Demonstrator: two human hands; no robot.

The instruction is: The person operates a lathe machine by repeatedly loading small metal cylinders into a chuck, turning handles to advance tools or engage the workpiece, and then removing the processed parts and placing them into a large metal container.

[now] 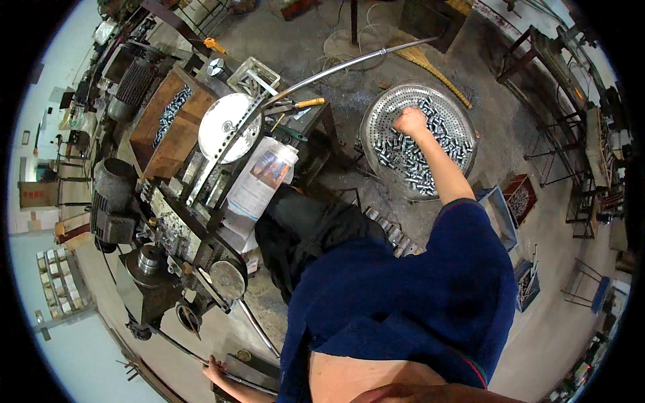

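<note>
R hand (410, 121) is hanging over the round perforated tray (384, 109), fingers showing curled in — can't tell if they're gripping a pc. Small shiny metal pcs (422, 180) are lying heaped in that tray, beside & below the hand. L hand (216, 370), down nr the lower edge, is touching a long thin rod (181, 348) — can't tell if fingers are gripping it. Wooden box (193, 101) at left is holding similar pcs (171, 115).
</note>
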